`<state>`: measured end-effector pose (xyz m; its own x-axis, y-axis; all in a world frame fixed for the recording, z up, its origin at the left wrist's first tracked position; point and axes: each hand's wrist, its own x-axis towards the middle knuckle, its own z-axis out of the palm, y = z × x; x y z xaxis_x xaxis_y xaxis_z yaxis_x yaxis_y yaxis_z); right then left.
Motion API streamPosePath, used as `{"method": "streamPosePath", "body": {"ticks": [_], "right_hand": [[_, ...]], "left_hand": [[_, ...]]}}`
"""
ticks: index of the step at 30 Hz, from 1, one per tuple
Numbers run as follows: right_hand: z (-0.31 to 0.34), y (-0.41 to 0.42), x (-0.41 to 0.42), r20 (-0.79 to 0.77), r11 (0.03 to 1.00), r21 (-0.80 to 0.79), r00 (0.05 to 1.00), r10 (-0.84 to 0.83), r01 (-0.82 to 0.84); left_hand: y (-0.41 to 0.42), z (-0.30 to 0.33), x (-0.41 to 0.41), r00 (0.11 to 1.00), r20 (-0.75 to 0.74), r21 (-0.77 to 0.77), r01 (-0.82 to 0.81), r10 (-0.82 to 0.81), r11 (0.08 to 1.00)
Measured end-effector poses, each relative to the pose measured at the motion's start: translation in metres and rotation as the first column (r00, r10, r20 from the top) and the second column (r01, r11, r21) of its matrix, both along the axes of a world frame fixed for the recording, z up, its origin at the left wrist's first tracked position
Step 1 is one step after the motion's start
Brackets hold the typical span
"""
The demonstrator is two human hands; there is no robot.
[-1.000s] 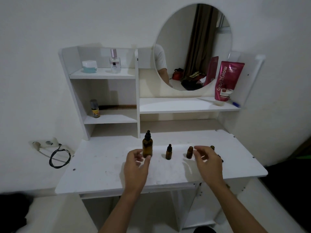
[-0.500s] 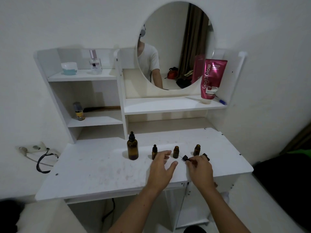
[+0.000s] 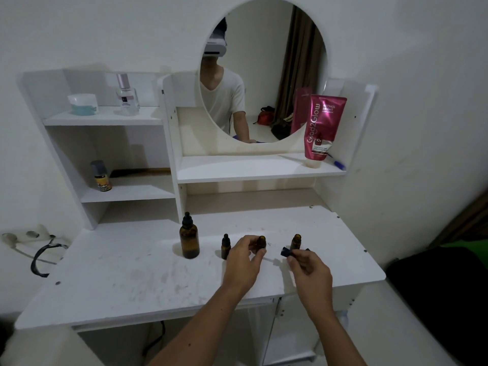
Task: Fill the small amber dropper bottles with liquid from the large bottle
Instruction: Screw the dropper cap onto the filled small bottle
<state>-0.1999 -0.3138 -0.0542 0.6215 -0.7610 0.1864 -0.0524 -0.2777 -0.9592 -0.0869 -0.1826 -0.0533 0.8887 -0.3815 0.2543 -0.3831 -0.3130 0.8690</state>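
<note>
Amber large bottle (image 3: 189,240) stands capped at left on the white surface (image 3: 118,276); one small capped bottle (image 3: 225,246) beside it. Left hand (image 3: 244,260) fingers pinch the open middle bottle (image 3: 261,243); right hand (image 3: 309,268) fingers pinch its dropper cap (image 3: 285,251), lifted clear since half a second ago. Uncapping stage; next, judged: open the large bottle.

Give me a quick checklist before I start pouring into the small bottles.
1. Middle small bottle uncapped: ok; left hand holds it.
2. Right small bottle uncapped: ok.
3. Leftmost small bottle uncapped: not ok, dropper cap on.
4. Large bottle opened: not ok, its dropper top is on.
5. Right hand free: not ok, it pinches a black cap.
6. Liquid level in the large bottle: cannot tell.
</note>
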Motion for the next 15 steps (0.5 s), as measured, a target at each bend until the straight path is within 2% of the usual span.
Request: {"method": "streamPosePath", "body": {"ticks": [4, 8, 12, 15], "right_hand": [[0.017, -0.002, 0.007, 0.096, 0.999, 0.044, 0.995, 0.024, -0.028], [0.037, -0.008, 0.020, 0.135, 0.997, -0.020, 0.988, 0.074, -0.072], [0.045, -0.013, 0.028, 0.070, 0.966, -0.224, 0.986, 0.149, -0.130], [0.047, -0.016, 0.032, 0.003, 0.880, -0.445, 0.983, 0.184, -0.163]], "left_hand": [[0.002, -0.001, 0.003, 1.000, -0.003, 0.003, 0.010, -0.010, 1.000], [0.003, -0.004, 0.004, 1.000, 0.001, -0.003, 0.026, -0.026, 1.000], [0.002, -0.006, 0.006, 0.999, -0.001, -0.013, 0.036, -0.036, 0.999], [0.002, -0.006, 0.005, 0.999, -0.001, -0.024, 0.045, -0.045, 0.999]]}}
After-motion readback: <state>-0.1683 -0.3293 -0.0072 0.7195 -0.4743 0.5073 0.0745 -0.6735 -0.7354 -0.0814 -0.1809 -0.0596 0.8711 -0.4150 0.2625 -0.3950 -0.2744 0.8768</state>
